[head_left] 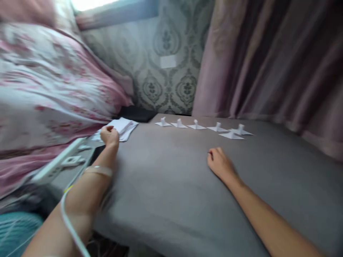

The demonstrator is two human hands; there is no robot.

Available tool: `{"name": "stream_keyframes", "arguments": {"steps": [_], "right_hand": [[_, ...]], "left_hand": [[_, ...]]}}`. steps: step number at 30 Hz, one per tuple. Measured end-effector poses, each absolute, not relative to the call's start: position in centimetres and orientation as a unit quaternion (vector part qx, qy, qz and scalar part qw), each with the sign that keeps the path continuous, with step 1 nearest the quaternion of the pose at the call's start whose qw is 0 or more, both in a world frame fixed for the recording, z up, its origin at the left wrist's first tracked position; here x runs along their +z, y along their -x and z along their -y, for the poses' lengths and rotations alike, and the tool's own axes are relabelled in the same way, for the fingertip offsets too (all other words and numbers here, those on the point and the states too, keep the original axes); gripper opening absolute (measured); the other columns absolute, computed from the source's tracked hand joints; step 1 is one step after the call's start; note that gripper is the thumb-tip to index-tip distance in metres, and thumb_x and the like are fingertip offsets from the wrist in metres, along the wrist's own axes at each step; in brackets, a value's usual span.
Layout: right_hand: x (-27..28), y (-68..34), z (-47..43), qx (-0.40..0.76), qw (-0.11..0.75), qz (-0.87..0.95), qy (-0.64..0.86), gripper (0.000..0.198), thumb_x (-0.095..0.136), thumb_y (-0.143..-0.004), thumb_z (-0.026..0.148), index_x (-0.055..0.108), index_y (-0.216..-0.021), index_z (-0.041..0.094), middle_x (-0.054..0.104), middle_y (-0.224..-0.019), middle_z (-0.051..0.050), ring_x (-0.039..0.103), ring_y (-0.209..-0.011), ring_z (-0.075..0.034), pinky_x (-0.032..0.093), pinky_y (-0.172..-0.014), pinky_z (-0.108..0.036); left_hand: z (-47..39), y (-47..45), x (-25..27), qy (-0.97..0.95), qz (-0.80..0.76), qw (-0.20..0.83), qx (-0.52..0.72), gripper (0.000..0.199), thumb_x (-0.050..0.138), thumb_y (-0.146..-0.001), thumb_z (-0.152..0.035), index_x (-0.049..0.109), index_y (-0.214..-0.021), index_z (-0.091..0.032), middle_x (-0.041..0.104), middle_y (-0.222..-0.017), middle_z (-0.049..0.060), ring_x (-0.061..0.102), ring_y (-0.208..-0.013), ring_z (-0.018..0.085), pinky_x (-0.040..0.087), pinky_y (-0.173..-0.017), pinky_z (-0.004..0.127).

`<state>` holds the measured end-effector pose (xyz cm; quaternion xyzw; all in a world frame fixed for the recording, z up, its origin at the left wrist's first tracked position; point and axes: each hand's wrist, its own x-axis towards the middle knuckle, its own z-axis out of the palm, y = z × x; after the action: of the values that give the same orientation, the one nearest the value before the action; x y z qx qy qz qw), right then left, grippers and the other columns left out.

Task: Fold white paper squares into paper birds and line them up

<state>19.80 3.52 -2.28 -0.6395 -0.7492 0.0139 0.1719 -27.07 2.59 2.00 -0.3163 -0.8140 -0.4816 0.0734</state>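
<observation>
At the left edge of the table, my left hand (109, 135) is over a stack of white paper sheets (124, 127). Its fingers are curled in; whether they pinch a sheet is hidden. My right hand (220, 163) rests on the grey table cover (166, 178), closed in a loose fist with nothing visible in it. Beyond it, several folded white paper pieces stand in a row, each with a flat pointed base and an upright middle. The leftmost folded piece (163, 122) is nearest the stack; another folded piece (232, 135) sits in front at the right.
A black flat object (138, 114) lies behind the stack. Left of the table are a white power strip (60, 160), a white cable (66, 217) and a teal basket (17, 232). Pink curtains (222, 71) and a patterned wall (144, 53) border the back.
</observation>
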Motion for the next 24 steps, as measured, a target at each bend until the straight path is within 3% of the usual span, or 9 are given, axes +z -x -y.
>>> {"name": "stream_keyframes", "arguments": {"steps": [6,12,16,20,24], "right_hand": [[-3.0,-19.6,-4.8,-0.016,0.170,0.765,0.621,0.029,0.038,-0.092,0.027,0.062,-0.103,0.017,0.061,-0.106,-0.012,0.061,-0.091,-0.023,0.043,-0.072,-0.034],[-4.1,-20.1,-5.5,-0.031,0.195,0.768,0.609,0.030,0.035,-0.089,0.032,0.061,-0.098,0.020,0.062,-0.104,-0.012,0.064,-0.091,-0.026,0.047,-0.072,-0.038],[-4.6,-20.5,-6.0,-0.017,0.195,0.768,0.610,0.031,0.033,-0.088,0.036,0.058,-0.098,0.021,0.062,-0.106,-0.011,0.064,-0.089,-0.027,0.049,-0.072,-0.039],[-4.8,-20.6,-6.2,-0.001,0.201,0.767,0.609,0.030,0.032,-0.088,0.039,0.056,-0.097,0.023,0.061,-0.106,-0.010,0.065,-0.092,-0.027,0.049,-0.074,-0.039],[-4.8,-20.6,-6.1,0.009,0.200,0.761,0.617,0.029,0.032,-0.087,0.039,0.055,-0.095,0.024,0.062,-0.107,-0.010,0.065,-0.091,-0.027,0.049,-0.074,-0.040]], "left_hand": [[-0.8,32.0,2.2,0.215,0.865,0.136,-0.432,0.038,0.041,-0.076,-0.009,0.059,-0.109,-0.006,0.064,-0.109,0.020,0.059,-0.108,0.029,0.042,-0.097,0.039],[-2.6,33.1,2.4,0.321,0.866,0.099,-0.371,0.034,0.053,-0.079,-0.024,0.063,-0.109,-0.011,0.063,-0.119,0.016,0.054,-0.120,0.029,0.033,-0.107,0.035],[-5.3,33.7,2.8,0.374,0.865,0.051,-0.331,0.049,0.064,-0.076,-0.034,0.060,-0.118,-0.009,0.058,-0.131,0.017,0.049,-0.128,0.030,0.032,-0.109,0.032],[-7.3,34.5,2.8,0.378,0.875,0.001,-0.304,0.076,0.078,-0.065,-0.040,0.052,-0.128,-0.007,0.049,-0.139,0.024,0.043,-0.134,0.036,0.033,-0.109,0.038],[-7.8,35.5,2.6,0.364,0.881,-0.038,-0.298,0.088,0.083,-0.058,-0.039,0.049,-0.130,-0.003,0.050,-0.137,0.030,0.048,-0.129,0.042,0.040,-0.102,0.043]]}}
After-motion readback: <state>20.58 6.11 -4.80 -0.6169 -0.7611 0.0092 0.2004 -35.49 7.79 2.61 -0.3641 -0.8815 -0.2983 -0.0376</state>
